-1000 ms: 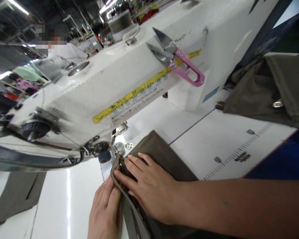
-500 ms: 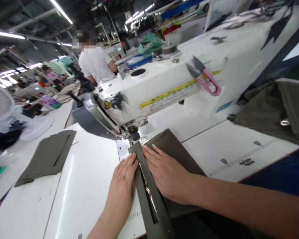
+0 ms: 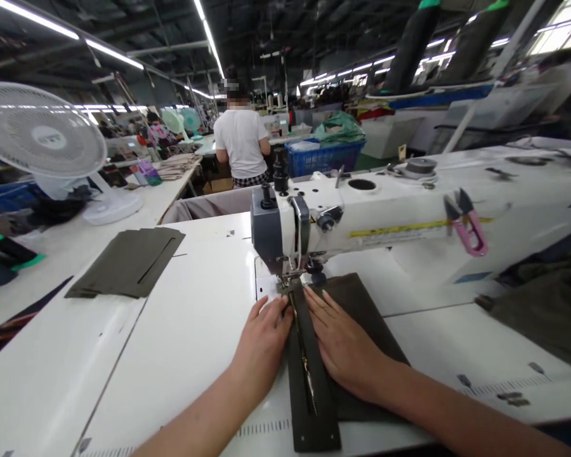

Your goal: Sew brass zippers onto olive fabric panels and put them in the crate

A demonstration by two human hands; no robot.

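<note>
A sewing machine (image 3: 314,222) stands in front of me, its presser foot and needle area over the far end of a long, flat, dark strip (image 3: 314,438). Through the strip's narrow slot shows a gold-toothed zipper (image 3: 304,358) with its slider. My left hand (image 3: 261,346) rests along the strip's left edge near the presser foot, its bent fingers slightly apart. Lying flat, my right hand (image 3: 345,339) presses with stretched fingers on the strip's right side and on the dark olive fabric (image 3: 368,311) beside it. What lies under the strip is partly hidden.
Cut olive fabric pieces (image 3: 124,263) lie stacked on the left. Pink-handled thread snips (image 3: 473,235) cling to the machine arm. More olive fabric (image 3: 547,311) sits at the right. A white fan (image 3: 47,136), a blue crate (image 3: 323,158) and a person in white (image 3: 240,143) are beyond.
The view has levelled and swung left, showing more of the fan and the room. Both hands stay beside the presser foot. My left hand's fingers are more bent and spread.
</note>
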